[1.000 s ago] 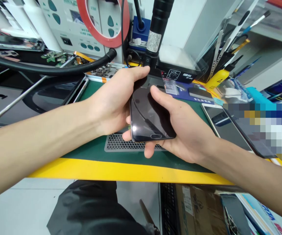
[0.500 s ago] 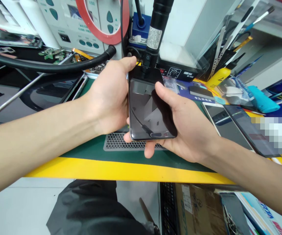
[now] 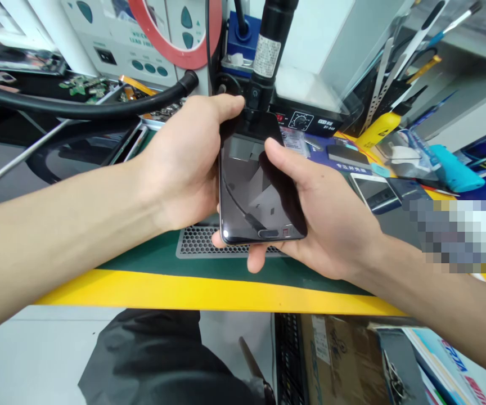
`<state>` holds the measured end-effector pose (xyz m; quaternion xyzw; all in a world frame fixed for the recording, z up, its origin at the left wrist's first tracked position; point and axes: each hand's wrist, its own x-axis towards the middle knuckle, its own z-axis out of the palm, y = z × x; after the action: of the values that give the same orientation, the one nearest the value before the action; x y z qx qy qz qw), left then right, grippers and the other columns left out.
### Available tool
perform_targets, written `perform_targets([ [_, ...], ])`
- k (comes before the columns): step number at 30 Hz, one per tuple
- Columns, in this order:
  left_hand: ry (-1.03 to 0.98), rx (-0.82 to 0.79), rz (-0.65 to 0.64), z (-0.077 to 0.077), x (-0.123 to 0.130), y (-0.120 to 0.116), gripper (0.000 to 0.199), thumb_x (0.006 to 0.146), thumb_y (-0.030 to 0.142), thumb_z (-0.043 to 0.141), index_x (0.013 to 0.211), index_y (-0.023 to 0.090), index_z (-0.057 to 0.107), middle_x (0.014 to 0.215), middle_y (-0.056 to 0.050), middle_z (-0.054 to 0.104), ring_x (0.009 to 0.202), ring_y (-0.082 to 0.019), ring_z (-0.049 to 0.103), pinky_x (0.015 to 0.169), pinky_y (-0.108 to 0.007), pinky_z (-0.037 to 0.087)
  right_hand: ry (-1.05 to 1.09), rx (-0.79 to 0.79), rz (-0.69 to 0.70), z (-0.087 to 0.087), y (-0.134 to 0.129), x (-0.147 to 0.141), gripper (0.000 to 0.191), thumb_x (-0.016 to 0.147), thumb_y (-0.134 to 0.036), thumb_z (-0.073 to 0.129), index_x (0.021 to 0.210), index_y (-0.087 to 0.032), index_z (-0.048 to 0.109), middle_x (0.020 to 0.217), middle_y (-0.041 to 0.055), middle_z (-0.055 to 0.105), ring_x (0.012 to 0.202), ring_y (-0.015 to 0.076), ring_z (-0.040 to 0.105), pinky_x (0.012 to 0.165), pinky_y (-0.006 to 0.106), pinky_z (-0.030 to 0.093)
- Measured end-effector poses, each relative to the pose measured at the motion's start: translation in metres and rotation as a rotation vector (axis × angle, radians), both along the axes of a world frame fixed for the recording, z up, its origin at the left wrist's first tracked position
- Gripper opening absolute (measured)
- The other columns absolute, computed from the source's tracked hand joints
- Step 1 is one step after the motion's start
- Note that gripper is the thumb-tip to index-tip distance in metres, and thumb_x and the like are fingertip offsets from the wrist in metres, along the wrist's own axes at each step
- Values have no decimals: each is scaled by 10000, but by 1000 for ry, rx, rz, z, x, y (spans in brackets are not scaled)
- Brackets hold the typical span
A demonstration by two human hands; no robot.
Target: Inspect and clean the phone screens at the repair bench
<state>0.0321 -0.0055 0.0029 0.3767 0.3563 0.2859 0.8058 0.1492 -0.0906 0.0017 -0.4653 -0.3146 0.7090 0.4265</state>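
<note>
A smartphone (image 3: 253, 191) with a dark, glossy, reflecting screen is held up over the bench, tilted toward me. My right hand (image 3: 323, 208) grips its right side, thumb on the glass and fingers beneath. Around the left edge is my left hand (image 3: 192, 163), its thumb near the top left corner and its other fingers hidden behind the phone. Under the phone lies a grey plate with a honeycomb grid (image 3: 196, 241), partly covered by the hands.
A black hose (image 3: 99, 115) crosses the left side before a soldering station (image 3: 162, 50). Behind the phone stands a black flashlight-like tube (image 3: 268, 50). Two flat panels (image 3: 376, 192) lie at right, near a yellow bottle (image 3: 380, 129). The bench has a yellow front edge (image 3: 209, 291).
The left thumb has moved slightly right along the phone's top edge. The phone has barely shifted in both hands, and the view has moved a little.
</note>
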Motion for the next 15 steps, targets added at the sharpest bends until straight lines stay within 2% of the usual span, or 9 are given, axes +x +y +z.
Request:
perform_targets([
  [3, 94, 29, -27, 2, 1, -2, 420, 948, 474, 416, 1056, 92, 553, 901, -115, 642, 1220, -440, 573, 977, -746, 425, 42, 10, 0, -1, 0, 1, 439, 1021, -491, 294, 1115, -234, 638, 834, -3, 735, 740, 193, 744, 458, 249, 591],
  [6, 126, 38, -55, 3, 1, -2, 398, 935, 470, 409, 1007, 107, 556, 837, -100, 635, 1101, -416, 643, 968, -774, 401, 57, 16, -4, -1, -1, 1, 407, 1011, -492, 339, 1095, -239, 647, 808, 0, 731, 757, 209, 750, 456, 257, 599],
  [12, 173, 87, -66, 2, -2, 0, 363, 880, 451, 472, 973, 113, 564, 823, -88, 642, 955, -389, 672, 953, -796, 383, 36, 1, 11, 0, -1, 3, 472, 1029, -496, 237, 1129, -272, 640, 798, -40, 728, 732, 165, 742, 500, 230, 596],
  [15, 142, 110, -94, 2, -2, 0, 338, 878, 426, 473, 960, 112, 568, 807, -80, 620, 974, -409, 671, 932, -799, 392, 45, 4, 5, 0, 0, 3, 481, 1033, -489, 219, 1140, -281, 639, 819, -47, 731, 722, 164, 740, 503, 246, 599],
])
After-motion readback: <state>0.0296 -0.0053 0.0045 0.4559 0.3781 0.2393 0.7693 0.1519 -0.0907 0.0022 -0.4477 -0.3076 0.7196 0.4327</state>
